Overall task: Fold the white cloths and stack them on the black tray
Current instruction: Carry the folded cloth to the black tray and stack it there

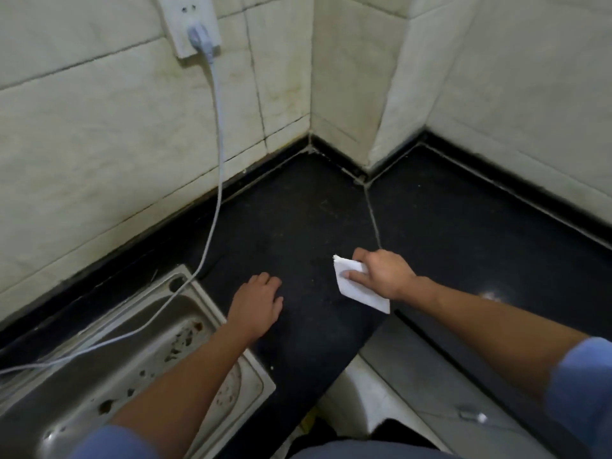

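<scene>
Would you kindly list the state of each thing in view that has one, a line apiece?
Cloth: folded small, flat on the black counter, under the right hand.
Right hand: pressing the cloth, fingers spread on it.
Left hand: empty, palm down on the counter.
Plug: in the wall socket.
Cord: hanging slack, trailing across the sink.
Sink: dry, stained.
</scene>
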